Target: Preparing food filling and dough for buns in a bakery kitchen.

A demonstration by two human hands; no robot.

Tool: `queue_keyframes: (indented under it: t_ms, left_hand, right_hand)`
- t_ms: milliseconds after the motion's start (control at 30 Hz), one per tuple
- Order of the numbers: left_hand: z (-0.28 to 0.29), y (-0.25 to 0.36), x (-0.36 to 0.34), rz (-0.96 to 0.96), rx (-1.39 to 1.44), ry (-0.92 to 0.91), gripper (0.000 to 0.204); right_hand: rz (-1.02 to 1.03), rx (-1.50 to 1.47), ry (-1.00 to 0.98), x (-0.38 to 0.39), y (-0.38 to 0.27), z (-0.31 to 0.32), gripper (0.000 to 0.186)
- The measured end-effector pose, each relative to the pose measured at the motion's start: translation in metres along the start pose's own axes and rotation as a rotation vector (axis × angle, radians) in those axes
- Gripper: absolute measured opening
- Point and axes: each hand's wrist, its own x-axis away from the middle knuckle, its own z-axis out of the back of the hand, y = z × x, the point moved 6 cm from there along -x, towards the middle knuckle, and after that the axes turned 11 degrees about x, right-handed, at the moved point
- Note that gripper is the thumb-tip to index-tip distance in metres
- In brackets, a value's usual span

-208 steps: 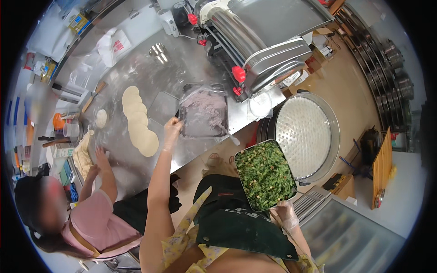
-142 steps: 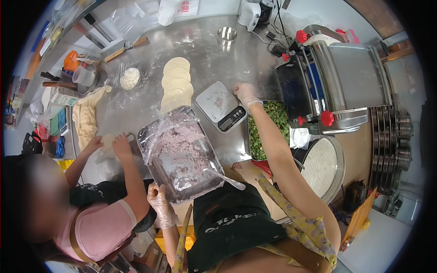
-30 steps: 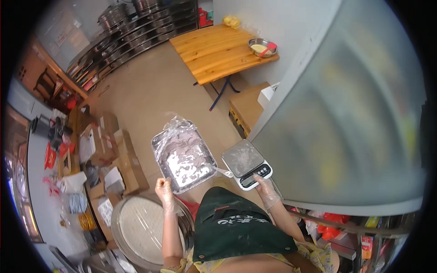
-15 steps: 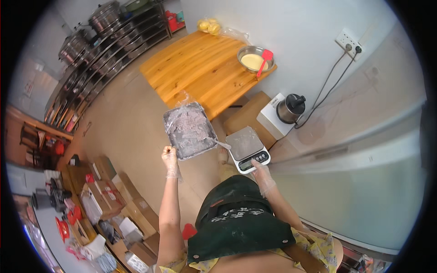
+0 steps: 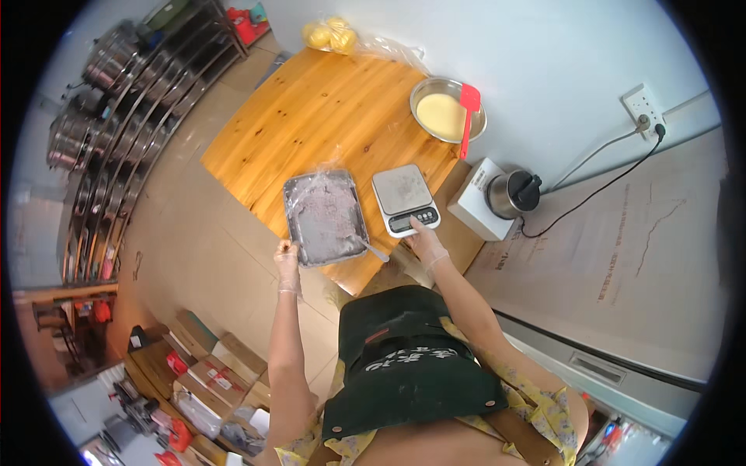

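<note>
Foil tray [image 5: 325, 217] of purple filling gripped at near corner by left hand [image 5: 287, 256], fingers clamped on rim. Tray being set on wooden table [image 5: 311, 116]. Scale [image 5: 404, 199] beside tray, its near edge pinched by right hand [image 5: 426, 242]. Release judged next.

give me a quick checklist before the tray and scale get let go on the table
1. Tray on the wooden table: mostly, its near end hangs past the edge, not ok.
2. Left hand grips the tray's near corner: ok.
3. Scale flat on the table beside the tray: ok.
4. Right hand at the scale's front edge, fingers on it: ok.
5. Utensil handle sticking out of the tray's near right corner: loose or lodged, cannot tell.
6. Room ahead on the table, with the bowl and red spatula far back: ok.
</note>
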Motion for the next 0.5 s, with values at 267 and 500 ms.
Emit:
queue_keyframes:
  t_ms: [267,500]
  left_hand:
    - [-0.017,0.022,-0.088,0.139,-0.265,-0.215,0.027]
    - [0.014,0.061,-0.092,0.05,-0.907,-0.283,0.018]
  right_hand:
    - [-0.338,-0.003,-0.11,0.012,0.03,-0.026,0.035]
    - [0.437,1.223,0.658,0.004,-0.189,-0.038,0.026]
